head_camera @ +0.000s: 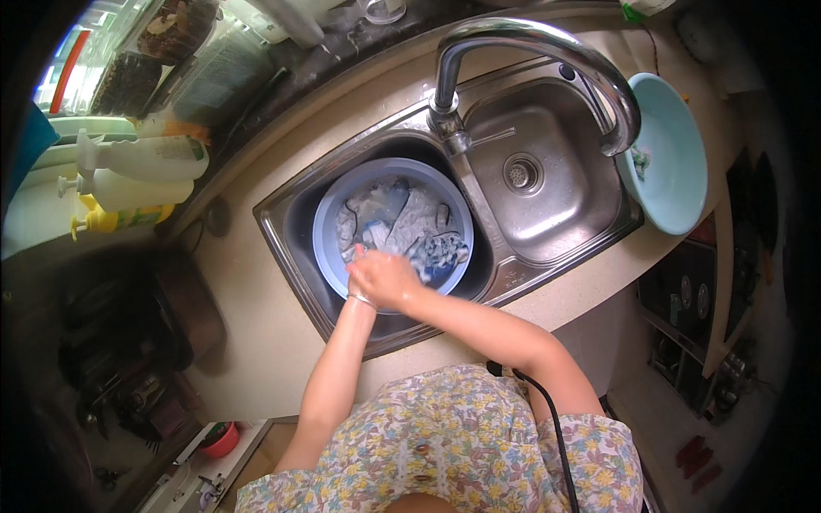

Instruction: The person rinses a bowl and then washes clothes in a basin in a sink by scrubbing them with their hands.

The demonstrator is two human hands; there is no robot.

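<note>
My right hand (389, 277) is curled over my left hand (357, 272) above the near rim of a pale blue plastic basin (326, 247). Most of my left hand is hidden beneath it, so its grip cannot be made out. A thin bracelet (362, 299) circles my left wrist, and both hands look wet. The basin sits in the left bowl of a stainless steel double sink (292, 208). Inside it, grey-white wet cloth (410, 221) and a blue-and-white patterned cloth (442, 253) lie in sudsy water.
A chrome gooseneck faucet (532, 29) arches over the right bowl with its drain strainer (523, 173). A light turquoise basin (673, 154) leans at the sink's right end. Spray bottle (154, 157) and yellow pump bottle (122, 218) stand left. A black cable (557, 423) hangs by my right arm.
</note>
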